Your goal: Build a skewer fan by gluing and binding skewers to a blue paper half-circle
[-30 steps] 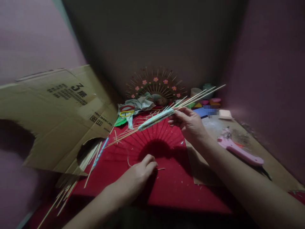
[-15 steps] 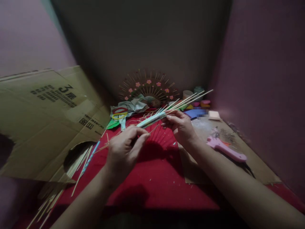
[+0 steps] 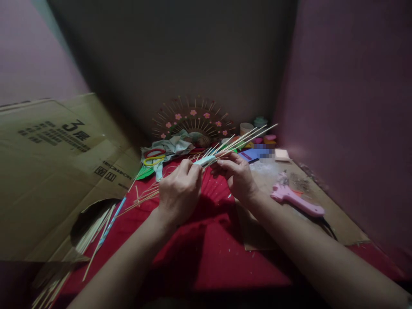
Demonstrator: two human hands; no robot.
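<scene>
A bundle of thin wooden sticks [image 3: 246, 138] runs slantwise between my hands, its far ends fanning up to the right. Around its middle is a pale blue wrap [image 3: 206, 160], partly hidden by my fingers. My left hand [image 3: 180, 189] is closed over the near part of this bundle, and more sticks [image 3: 138, 201] come out behind it to the lower left. With thumb and fingers, my right hand [image 3: 236, 174] pinches the bundle just past the wrap. What lies inside my left fist is hidden.
A large cardboard box [image 3: 58, 171] with a hole stands left, loose sticks [image 3: 99, 231] beside it. Scissors [image 3: 154, 158] and crumpled cloth [image 3: 177, 143] lie behind my hands. A flower-decorated stick fan [image 3: 193, 113] stands at the back. Right, a pink glue gun [image 3: 298, 201] rests on cardboard [image 3: 341, 227].
My left hand has moved up along the bundle and closed over more of the blue wrap. My right hand keeps its pinch. The whole view has shifted slightly.
</scene>
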